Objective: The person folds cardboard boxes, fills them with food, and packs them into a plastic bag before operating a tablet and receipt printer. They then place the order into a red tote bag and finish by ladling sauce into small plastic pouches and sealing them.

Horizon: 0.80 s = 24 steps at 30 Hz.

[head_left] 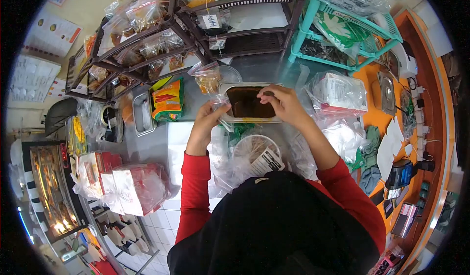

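Over the steel tray [250,103] of dark brown sauce, both hands' grips pinch a clear bag [221,109].

Both arms reach forward toward twelve o'clock, covered in red sleeves down to the wrists, with the forearms bare beyond the cuffs. The left hand [208,120] sits at about eleven o'clock, wrist bent slightly, fingers curled and pinched together at the tips. The right hand [284,103] lies at about one o'clock, palm turned down, fingers bent with thumb and forefinger drawn close. The two hands are near each other but apart, elbows spread outward.
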Tool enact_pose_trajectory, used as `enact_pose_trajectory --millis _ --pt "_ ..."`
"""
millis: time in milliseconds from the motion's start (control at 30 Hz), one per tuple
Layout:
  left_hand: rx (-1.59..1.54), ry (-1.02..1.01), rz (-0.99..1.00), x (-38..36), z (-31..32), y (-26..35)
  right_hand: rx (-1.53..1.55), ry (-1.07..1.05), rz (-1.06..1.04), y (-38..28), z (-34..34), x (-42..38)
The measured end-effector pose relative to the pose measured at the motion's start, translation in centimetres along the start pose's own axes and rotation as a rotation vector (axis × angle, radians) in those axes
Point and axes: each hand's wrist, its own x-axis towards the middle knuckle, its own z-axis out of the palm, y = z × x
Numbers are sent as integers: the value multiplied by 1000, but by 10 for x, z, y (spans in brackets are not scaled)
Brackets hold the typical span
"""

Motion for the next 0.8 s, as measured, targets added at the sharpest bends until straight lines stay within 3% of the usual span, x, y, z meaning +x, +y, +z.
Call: enact_pose_trajectory --millis 67,233,433,533,800 --pt "10 21 -30 4 5 5 85 -122 2 -1 -4 7" --pt "82 -62 180 11 19 13 55 -366 -50 -4 -27 -6" --pt "240 -164 281 18 30 22 120 -313 79 -3 -73 -37" --pt "343 -244 342 21 38 32 179 -205 -59 1 -49 -32" --pt "475 -324 352 22 52 44 76 -263 -34 7 -70 -72"
